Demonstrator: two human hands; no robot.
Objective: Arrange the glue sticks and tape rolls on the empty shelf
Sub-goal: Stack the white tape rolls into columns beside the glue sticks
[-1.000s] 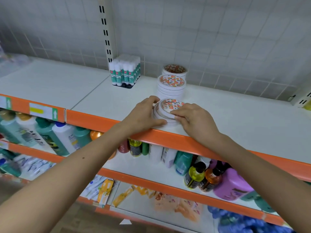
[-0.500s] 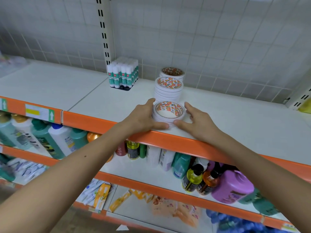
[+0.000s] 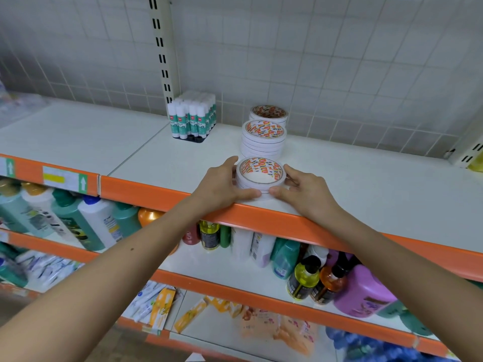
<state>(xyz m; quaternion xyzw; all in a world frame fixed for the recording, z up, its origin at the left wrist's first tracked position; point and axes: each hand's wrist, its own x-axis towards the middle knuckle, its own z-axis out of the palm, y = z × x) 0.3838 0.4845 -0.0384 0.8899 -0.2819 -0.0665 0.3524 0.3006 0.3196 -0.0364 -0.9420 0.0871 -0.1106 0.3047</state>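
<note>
White shelf (image 3: 352,178), head view: front tape stack (image 3: 260,176) is cupped near the orange edge by left hand (image 3: 222,188) and right hand (image 3: 307,190), fingers curled round its sides, presumably to align it with rear tape stacks (image 3: 264,138); glue sticks (image 3: 192,118) are stood further back.

Left hand (image 3: 222,186), right hand (image 3: 305,190) clasp front tape stack (image 3: 260,173) at shelf (image 3: 366,184) edge. Second tape stack (image 3: 264,138) just behind grip, third tape stack (image 3: 269,113) beyond; glue sticks (image 3: 193,118) back-left.

Bright even light, blurred, bowed edges
</note>
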